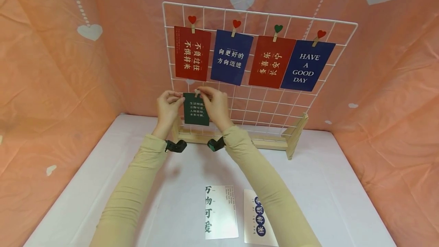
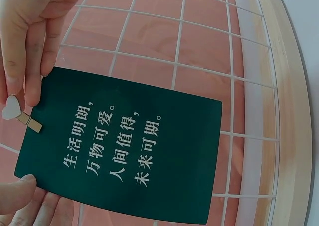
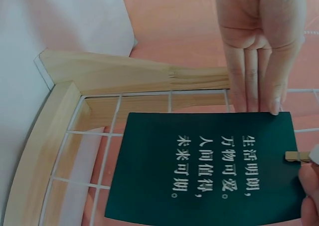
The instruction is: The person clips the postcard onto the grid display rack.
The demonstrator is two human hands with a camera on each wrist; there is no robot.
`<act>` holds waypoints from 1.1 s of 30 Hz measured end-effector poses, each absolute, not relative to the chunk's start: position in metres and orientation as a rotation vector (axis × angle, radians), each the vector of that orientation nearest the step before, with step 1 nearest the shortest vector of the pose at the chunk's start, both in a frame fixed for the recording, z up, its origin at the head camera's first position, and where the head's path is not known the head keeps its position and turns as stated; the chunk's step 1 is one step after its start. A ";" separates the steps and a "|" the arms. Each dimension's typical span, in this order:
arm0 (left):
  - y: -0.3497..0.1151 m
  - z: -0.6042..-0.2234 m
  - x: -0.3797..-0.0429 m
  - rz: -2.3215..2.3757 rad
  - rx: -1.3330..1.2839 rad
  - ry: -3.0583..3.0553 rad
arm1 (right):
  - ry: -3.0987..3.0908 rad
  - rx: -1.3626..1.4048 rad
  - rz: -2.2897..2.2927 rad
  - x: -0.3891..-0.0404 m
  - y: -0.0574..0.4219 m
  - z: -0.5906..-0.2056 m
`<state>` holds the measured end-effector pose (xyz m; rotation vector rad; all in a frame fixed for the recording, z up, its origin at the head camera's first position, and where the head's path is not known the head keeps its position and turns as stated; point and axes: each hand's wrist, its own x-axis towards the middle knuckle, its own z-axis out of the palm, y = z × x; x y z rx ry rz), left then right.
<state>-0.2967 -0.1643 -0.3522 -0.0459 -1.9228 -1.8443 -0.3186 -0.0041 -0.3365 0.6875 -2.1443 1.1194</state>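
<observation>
A dark green card (image 1: 196, 114) with white lettering stands before the lower left of a white wire grid (image 1: 260, 106). My left hand (image 1: 168, 108) pinches its left edge near the upper corner, thumb in front and fingers behind, as the right wrist view shows. At the card's top edge sits a small wooden clothespin (image 2: 32, 123) with a white heart (image 2: 11, 108). Fingers of my right hand (image 1: 217, 106) hold this clothespin by its heart end. The clothespin's tip lies over the card's face; whether it also grips a grid wire is hidden.
Along the grid's upper part hang a red card (image 1: 192, 54), a blue card (image 1: 231, 58), another red card (image 1: 271, 62) and another blue card (image 1: 306, 66), each under a heart clothespin. A wooden stand (image 1: 291, 140) supports the grid. Two white cards (image 1: 221, 212) lie on the table.
</observation>
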 end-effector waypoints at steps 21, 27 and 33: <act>-0.161 -0.351 -0.300 -1.862 -0.068 -1.941 | -1.932 0.616 1.296 -0.319 0.004 -0.346; -0.165 -0.352 -0.299 -1.871 -0.048 -1.933 | -1.894 0.620 1.563 -0.314 0.011 -0.342; -0.172 -0.355 -0.294 -1.871 -0.051 -1.923 | -1.806 0.658 2.037 -0.307 0.021 -0.342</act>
